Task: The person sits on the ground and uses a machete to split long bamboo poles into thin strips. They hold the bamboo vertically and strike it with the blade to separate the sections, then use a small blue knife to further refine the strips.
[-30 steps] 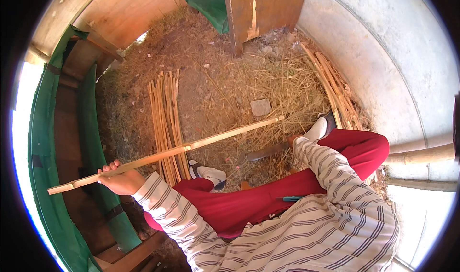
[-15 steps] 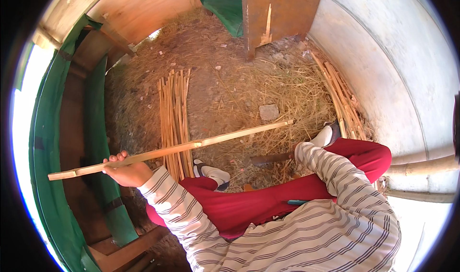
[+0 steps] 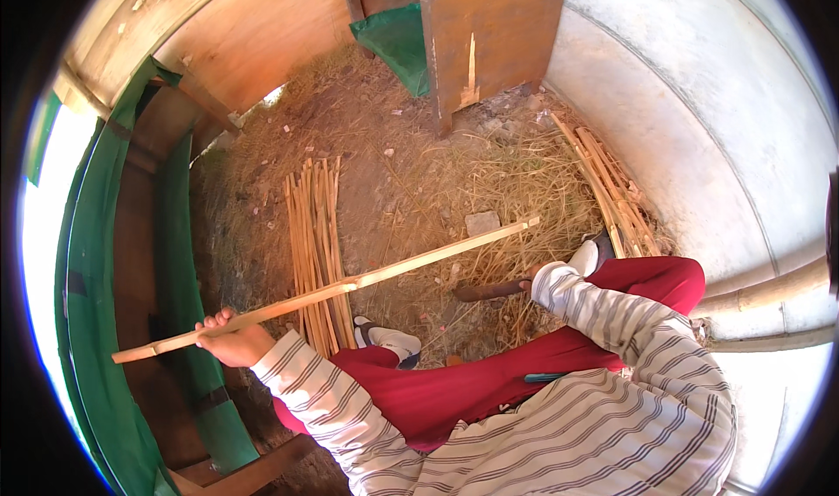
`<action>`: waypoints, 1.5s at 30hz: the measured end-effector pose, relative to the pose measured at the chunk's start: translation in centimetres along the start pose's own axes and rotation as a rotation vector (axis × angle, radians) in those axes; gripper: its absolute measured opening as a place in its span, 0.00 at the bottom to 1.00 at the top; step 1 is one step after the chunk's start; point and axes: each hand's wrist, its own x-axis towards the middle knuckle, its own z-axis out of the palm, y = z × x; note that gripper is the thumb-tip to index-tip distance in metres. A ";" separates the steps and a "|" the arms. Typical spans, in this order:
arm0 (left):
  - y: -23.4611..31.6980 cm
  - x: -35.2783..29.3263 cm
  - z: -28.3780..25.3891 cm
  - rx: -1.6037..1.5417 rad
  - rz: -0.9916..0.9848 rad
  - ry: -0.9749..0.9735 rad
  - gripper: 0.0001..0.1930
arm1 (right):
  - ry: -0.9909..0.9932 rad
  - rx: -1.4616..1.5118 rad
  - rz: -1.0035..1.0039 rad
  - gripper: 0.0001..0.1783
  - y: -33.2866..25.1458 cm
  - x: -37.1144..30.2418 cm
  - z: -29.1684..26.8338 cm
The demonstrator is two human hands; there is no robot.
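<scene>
My left hand (image 3: 238, 341) is closed around a long split bamboo strip (image 3: 393, 270) near its left end. The strip slants up to the right, in the air over the ground. At the cuff of my striped right sleeve, my right hand (image 3: 528, 281) is mostly hidden, with a few fingers showing closed. It grips a dark, broad-bladed machete (image 3: 486, 291), whose blade points left below the strip. Left of centre, a bundle of bamboo strips (image 3: 313, 208) lies on the ground, partly crossed by the held strip.
More bamboo strips (image 3: 612, 186) lie along the pale curved wall (image 3: 682, 129) at right. A grey stone block (image 3: 481, 223) sits in dry straw (image 3: 516, 177). Green-covered wooden benches (image 3: 179, 260) stand at left, and a wooden cabinet (image 3: 502, 41) at the back. My shoes are on the ground.
The held strip now tilts more steeply, its left end lower and shifted right. More of the machete and my right fingers show. The surroundings sit lower in the picture as the view shifted.
</scene>
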 end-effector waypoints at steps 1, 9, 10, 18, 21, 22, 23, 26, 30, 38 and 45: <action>0.1 0.2 -0.1 -0.013 -0.018 -0.006 0.11 | -0.012 0.023 0.003 0.23 0.7 -0.7 -0.5; 0.7 -0.8 1.5 -0.099 -0.077 -0.185 0.16 | 0.193 0.724 0.195 0.20 8.0 -0.5 1.1; 0.8 -1.6 2.4 -0.125 -0.080 -0.239 0.16 | 0.206 0.767 0.228 0.20 7.8 -0.3 1.0; -0.7 -13.6 13.6 -0.060 -0.028 -0.531 0.17 | 0.192 1.196 0.346 0.20 6.8 0.4 1.4; -2.4 -18.3 16.8 -0.020 -0.047 -0.590 0.19 | 0.141 1.429 0.384 0.20 8.5 -0.5 2.9; -3.1 -19.3 17.4 -0.027 -0.055 -0.645 0.21 | 0.126 1.496 0.396 0.20 9.1 -0.7 3.5; -3.9 -20.3 17.9 -0.035 -0.064 -0.706 0.21 | 0.118 1.547 0.406 0.20 9.4 -0.6 4.0; -5.6 -23.3 18.9 -0.039 -0.108 -0.793 0.23 | 0.096 1.668 0.429 0.20 9.3 0.1 5.0; -7.3 -24.9 19.7 -0.064 -0.157 -0.927 0.14 | 0.131 1.739 0.450 0.19 8.7 1.2 5.0; -7.3 -26.4 23.4 0.071 -0.373 -1.191 0.08 | 0.594 1.408 0.395 0.19 4.2 1.9 1.1; -7.3 -28.1 24.4 0.048 -0.227 -1.194 0.16 | 1.059 0.997 0.141 0.23 1.3 -4.2 -6.4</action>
